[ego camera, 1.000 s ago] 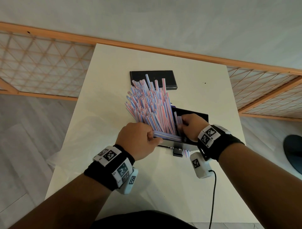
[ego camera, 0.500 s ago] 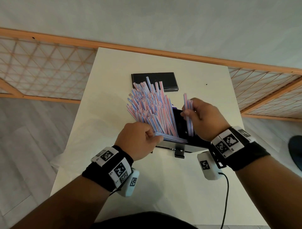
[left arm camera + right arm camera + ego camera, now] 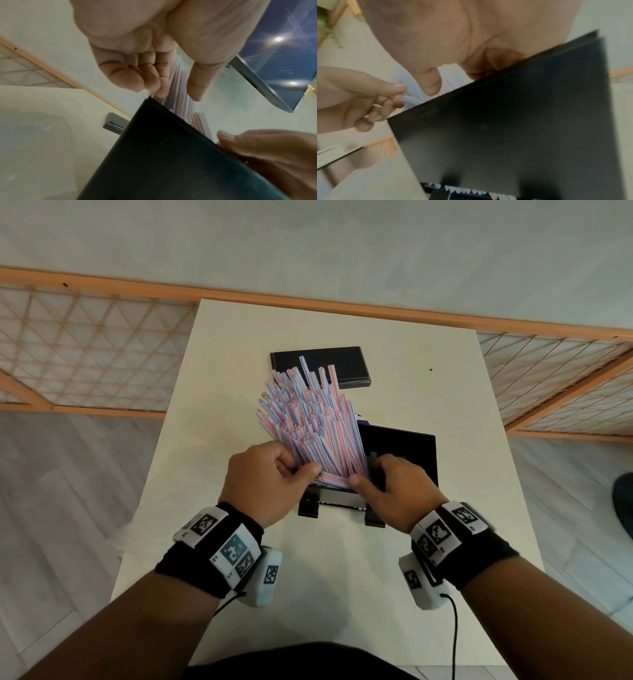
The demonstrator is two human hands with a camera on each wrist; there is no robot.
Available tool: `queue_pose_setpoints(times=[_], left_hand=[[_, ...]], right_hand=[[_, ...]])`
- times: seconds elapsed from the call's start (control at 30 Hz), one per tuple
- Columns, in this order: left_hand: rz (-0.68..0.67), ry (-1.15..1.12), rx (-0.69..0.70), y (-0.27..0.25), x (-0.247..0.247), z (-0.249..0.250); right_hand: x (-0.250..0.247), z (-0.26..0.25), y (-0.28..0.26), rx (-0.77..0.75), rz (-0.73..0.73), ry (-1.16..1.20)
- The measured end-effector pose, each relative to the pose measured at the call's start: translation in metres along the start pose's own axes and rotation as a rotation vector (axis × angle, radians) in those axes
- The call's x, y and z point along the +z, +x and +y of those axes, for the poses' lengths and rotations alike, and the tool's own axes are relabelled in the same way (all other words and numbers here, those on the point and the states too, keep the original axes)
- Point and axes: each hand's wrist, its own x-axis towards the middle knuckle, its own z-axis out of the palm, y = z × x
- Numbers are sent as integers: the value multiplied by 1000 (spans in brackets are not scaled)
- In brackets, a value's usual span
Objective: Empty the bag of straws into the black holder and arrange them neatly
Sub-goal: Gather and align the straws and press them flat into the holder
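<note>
A thick bundle of pink-and-blue striped straws stands fanned out and leaning left in the black holder. My left hand grips the bundle's lower left side, with fingers curled round it and the thumb in front. My right hand holds the bundle's lower right side: the thumb lies on the front straws and the fingers reach down inside the holder, hidden by its wall. The left wrist view shows the left hand above the straws at the holder's rim. Straw tips show at the holder's bottom slot.
The holder's flat black lid lies on the white table just beyond the straws. A clear plastic bag lies on the table's left side. A wooden lattice fence runs behind the table.
Half a second ago my right hand held a few straws raised above the holder. It has come back down against the bundle's right side. The left hand kept its grip.
</note>
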Motion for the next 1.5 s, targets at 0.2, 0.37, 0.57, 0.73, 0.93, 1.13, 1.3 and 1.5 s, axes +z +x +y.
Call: queue_pose_setpoints(times=[0.2,0.37,0.57,0.73,0.93,1.13,1.3,1.5], left_hand=[[-6,-272,-250,12,-3,-4],[-292,-775,-16,40,4,1],[-241,-821,5,38,9,13],[-154,-710,126,27,1,19],[26,-743,84,26,7,8],[-92,-803,-96,20,20,-14],[-226,-606,-61,3,29,-14],[-209,-433,11,-3,39,-15]], right_hand=[[-7,-13,24,156,-164,24],[1,-27,38,70,-183,204],[7,-32,34,-86,-37,322],[5,-33,22,-262,104,500],[3,-23,25,-287,170,360],[2,-2,6,-99,217,260],[-15,12,-8,125,163,60],[-16,1,16,214,-30,81]])
